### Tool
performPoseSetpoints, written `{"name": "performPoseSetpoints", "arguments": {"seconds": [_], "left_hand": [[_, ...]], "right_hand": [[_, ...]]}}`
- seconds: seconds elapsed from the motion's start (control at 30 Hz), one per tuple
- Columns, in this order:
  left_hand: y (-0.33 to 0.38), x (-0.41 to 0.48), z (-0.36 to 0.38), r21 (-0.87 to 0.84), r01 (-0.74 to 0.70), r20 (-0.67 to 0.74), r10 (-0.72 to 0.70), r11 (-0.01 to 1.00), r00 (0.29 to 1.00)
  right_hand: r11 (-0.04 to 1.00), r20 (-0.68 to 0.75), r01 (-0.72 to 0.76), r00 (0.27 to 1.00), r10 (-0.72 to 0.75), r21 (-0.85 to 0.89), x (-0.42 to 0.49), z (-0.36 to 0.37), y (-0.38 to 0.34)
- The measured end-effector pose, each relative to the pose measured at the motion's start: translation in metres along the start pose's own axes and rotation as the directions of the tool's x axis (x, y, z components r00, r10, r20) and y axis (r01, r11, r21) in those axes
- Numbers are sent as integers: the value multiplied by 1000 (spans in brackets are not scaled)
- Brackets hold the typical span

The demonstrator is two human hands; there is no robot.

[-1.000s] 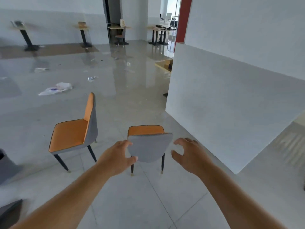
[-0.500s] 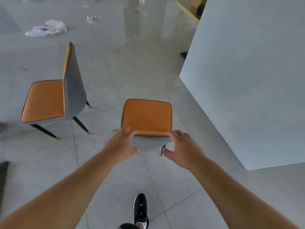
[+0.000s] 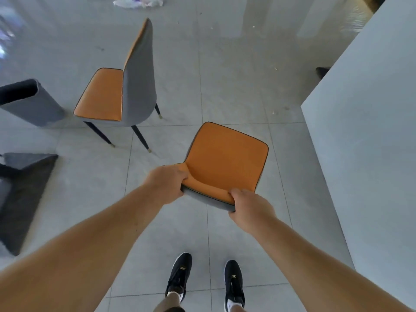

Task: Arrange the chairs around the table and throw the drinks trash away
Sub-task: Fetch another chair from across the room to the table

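Orange chair (image 3: pixel 227 158) sits right in front of my feet, and I've got its backrest top clamped in my left hand (image 3: pixel 167 184) and right hand (image 3: pixel 249 210). Second chair (image 3: pixel 121 86) stands off to the left, white wall (image 3: pixel 369 131) on my right.

Brightness: even, soft daylight, no dim patches.
Glare: glossy floor (image 3: pixel 225 70) far beyond the hands (image 3: pixel 167 184) reflects pale streaks.
Shadows: faint, diffuse.
Blur: dark shapes far left of the hands smeared; centre sharp.
Distortion: wide-angle bending stretches forearms and tile lines toward the edges.
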State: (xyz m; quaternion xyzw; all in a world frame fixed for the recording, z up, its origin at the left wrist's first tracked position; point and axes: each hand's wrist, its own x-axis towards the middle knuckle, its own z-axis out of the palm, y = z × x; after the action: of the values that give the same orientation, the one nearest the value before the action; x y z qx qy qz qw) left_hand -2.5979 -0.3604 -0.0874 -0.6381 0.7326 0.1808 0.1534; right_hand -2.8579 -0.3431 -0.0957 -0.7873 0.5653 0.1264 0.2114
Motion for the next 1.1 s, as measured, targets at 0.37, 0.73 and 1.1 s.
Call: {"name": "performPoseSetpoints", "arguments": {"seconds": [0.37, 0.73, 1.1], "left_hand": [[-20, -120, 64, -213, 383, 29, -386, 899, 922], [-107, -288, 148, -411, 710, 170, -717, 572, 676], [-170, -395, 200, -506, 845, 307, -879, 174, 365]], "right_hand": [[911, 101, 394, 918, -384, -118, 3, 5, -54], [632, 288, 747, 664, -690, -209, 14, 40, -255], [287, 480, 918, 389, -786, -273, 22, 81, -450]]}}
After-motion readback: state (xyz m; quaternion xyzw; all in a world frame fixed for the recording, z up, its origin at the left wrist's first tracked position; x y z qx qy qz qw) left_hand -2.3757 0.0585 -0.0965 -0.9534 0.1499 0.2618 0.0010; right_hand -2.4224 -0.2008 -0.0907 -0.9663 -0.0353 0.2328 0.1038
